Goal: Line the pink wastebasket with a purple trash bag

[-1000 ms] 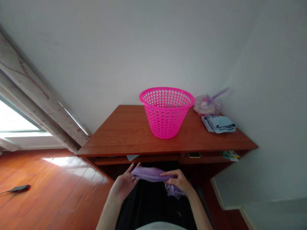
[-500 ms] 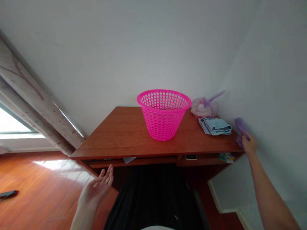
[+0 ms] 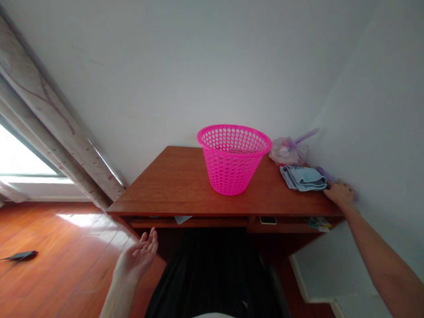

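Note:
On the desk's right end, my right hand [image 3: 341,193] is lowered against the wall, its fingers curled over a crumpled purple plastic bag [image 3: 326,173]. Part of this bag is hidden under the hand. Just left of it lies a folded light-blue cloth [image 3: 304,177]. My left hand [image 3: 141,255] hangs in front of the desk's left side, palm up, fingers loosely spread, holding nothing. A bright pink perforated plastic basket [image 3: 230,170] stands upright near the middle of the desk.
The brown wooden desk [image 3: 172,185] stands against the wall. A tied translucent bag [image 3: 287,151] sits at its back right. A phone [image 3: 268,220] lies in the open shelf below. A dark object [image 3: 23,255] rests on the floor; a curtain [image 3: 56,106] hangs at left.
My right hand has brought the purple bag down and inward onto the desk's right end, beside the folded cloth. The view has shifted slightly left. My left hand stays open.

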A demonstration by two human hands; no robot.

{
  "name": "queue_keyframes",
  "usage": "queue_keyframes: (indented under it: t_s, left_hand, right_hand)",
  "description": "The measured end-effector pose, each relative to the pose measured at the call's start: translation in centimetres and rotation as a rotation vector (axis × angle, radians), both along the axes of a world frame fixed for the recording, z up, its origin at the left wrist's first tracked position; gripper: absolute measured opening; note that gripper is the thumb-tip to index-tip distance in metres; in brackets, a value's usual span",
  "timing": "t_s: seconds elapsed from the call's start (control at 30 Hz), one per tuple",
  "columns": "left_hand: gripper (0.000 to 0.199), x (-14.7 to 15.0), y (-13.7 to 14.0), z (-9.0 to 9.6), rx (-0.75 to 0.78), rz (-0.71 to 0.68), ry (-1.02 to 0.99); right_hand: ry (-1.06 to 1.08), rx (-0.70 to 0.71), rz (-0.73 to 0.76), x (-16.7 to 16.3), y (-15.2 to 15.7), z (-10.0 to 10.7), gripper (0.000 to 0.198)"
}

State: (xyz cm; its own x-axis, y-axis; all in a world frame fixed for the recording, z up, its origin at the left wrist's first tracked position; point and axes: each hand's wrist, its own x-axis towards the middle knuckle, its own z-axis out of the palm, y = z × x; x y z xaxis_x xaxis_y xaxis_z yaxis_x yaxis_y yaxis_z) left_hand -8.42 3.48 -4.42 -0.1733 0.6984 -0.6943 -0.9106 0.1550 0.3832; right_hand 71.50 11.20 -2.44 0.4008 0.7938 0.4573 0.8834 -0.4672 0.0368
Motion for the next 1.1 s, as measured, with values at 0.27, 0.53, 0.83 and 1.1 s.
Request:
queue_keyframes:
  t_s: [0.27, 0.53, 0.83, 1.1]
  left_hand:
    - [0.045, 0.2, 0.1, -0.7, -0.027, 0.009, -0.016]
    - [0.039, 0.4, 0.0, 0.0, -0.026, 0.022, -0.021]
    - [0.039, -0.4, 0.4, -2.3, -0.082, 0.018, -0.029]
    - [0.059, -0.8, 0.4, -3.9, -0.168, 0.012, -0.058]
  right_hand:
    - [-0.144, 0.088, 0.444, -11.4, 2.4, 2.4, 0.049]
    - [0.135, -0.215, 0.235, -12.6, 5.4, -2.9, 0.054]
    - [0.177, -0.206, 0.146, -10.5, 5.1, -2.6, 0.055]
    - [-0.104, 0.060, 0.434, -14.0, 5.2, -0.2, 0.044]
